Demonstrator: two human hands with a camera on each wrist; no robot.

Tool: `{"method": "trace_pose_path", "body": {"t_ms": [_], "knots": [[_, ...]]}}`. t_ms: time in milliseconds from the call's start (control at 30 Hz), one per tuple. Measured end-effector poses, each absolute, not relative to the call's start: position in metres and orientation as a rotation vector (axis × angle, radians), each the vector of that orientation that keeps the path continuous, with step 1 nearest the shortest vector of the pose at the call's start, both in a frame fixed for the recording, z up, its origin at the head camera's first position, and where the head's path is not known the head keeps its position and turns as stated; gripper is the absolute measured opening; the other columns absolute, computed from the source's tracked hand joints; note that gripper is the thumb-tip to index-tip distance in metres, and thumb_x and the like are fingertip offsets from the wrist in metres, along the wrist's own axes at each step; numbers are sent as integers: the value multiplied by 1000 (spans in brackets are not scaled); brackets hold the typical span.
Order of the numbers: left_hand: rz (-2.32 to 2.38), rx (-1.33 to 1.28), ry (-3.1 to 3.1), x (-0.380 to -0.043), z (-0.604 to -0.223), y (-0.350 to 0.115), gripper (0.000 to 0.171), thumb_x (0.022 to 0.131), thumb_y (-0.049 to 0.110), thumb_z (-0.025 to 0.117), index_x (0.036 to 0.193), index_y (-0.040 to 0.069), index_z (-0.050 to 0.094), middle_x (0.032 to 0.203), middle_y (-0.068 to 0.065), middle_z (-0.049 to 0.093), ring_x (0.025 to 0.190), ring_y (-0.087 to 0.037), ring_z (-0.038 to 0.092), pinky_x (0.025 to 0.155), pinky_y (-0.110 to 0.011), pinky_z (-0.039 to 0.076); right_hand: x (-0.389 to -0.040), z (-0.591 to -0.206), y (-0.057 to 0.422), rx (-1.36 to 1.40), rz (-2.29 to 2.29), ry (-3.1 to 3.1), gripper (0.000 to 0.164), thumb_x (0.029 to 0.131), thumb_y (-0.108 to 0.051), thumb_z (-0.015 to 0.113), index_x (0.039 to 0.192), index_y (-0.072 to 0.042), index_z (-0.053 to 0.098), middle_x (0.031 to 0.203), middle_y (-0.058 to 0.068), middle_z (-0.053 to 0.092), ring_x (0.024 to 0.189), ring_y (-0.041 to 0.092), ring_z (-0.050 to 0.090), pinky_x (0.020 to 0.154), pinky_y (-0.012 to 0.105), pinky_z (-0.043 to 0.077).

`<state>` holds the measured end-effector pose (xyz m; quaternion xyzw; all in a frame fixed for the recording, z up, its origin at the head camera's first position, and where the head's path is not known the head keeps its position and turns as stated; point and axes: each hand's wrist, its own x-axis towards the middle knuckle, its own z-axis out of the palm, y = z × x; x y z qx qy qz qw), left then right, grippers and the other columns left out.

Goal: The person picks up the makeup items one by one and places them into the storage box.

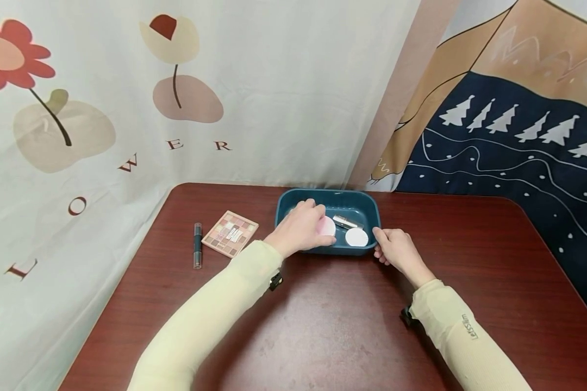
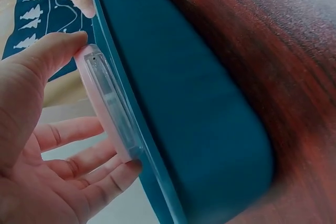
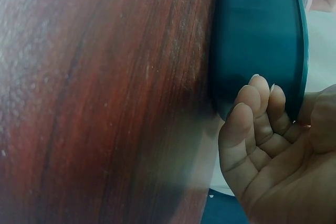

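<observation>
My left hand (image 1: 299,229) holds a round pink compact (image 2: 107,103) with a clear edge between thumb and fingertips. In the head view this compact is over the left part of a dark teal plastic bin (image 1: 342,251); whether it touches the rim I cannot tell. At the bin's front right corner, my right hand (image 1: 398,251) pinches the rim, thumb on top and fingers (image 3: 239,121) curled against the outer wall. Inside the bin lie a white round compact (image 1: 356,237) and a silver tube (image 1: 346,222). The left hand hides the bin's left part.
Left of the bin, an eyeshadow palette (image 1: 230,234) with many small squares lies on the reddish-brown table (image 1: 323,326). Beside it is a dark double-ended stick (image 1: 198,245) with clear ends. Patterned curtains (image 1: 283,92) hang behind the table's back edge.
</observation>
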<state>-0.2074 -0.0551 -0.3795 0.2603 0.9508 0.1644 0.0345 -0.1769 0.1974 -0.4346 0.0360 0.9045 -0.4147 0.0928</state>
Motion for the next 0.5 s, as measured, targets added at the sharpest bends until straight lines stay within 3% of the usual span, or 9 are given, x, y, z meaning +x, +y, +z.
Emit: {"method": "trace_pose_path", "body": {"t_ms": [500], "knots": [[390, 797, 2858, -220, -380, -39, 62, 85, 49, 82, 123, 3, 66, 109, -12, 61, 97, -23, 56, 78, -37, 53, -178, -437, 199, 89, -1213, 2717, 49, 111, -28, 42, 82, 2, 68, 62, 4, 63, 55, 14, 58, 53, 27, 53]]}}
